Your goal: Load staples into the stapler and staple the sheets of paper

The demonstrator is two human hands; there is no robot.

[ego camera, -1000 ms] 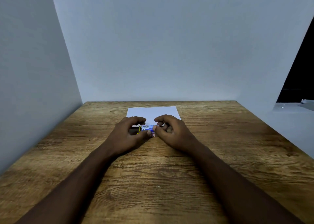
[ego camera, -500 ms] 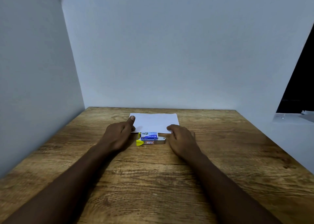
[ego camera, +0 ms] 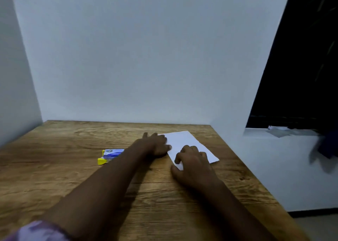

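- Stapler (ego camera: 102, 160) is lying on the wooden surface (ego camera: 73, 176) well to the left of both hands, with only its yellow end showing clearly; the blue staple box (ego camera: 113, 153) is sitting on or just behind it, and I cannot tell which.
- Half a second ago the stapler and box were sitting between the two hands at the near edge of the sheets of paper (ego camera: 184, 142); now the sheets are lying far over to the right, turned at an angle, and apart from the stapler.
- Left hand (ego camera: 155, 144) is resting flat at the left edge of the sheets, its fingers (ego camera: 149, 135) spread and lying open, clamped on nothing.
- Right hand (ego camera: 193, 162) is pressing on the near corner of the sheets, its fingers (ego camera: 186, 149) curled loosely down onto the paper; no pinch is showing, so it seems to be sliding or steadying rather than gripping.
- Both hands have let go of the box and stapler they were working a second ago, and are now handling only the paper.
- Judging from this, the sheets are being pushed aside or squared up, clearing room for the loading step.
- Whether staples are already in the stapler is not showing; nothing here is suggesting the sheets are stapled yet.
- The next move likely calls for a reach back to the left for the stapler and box.
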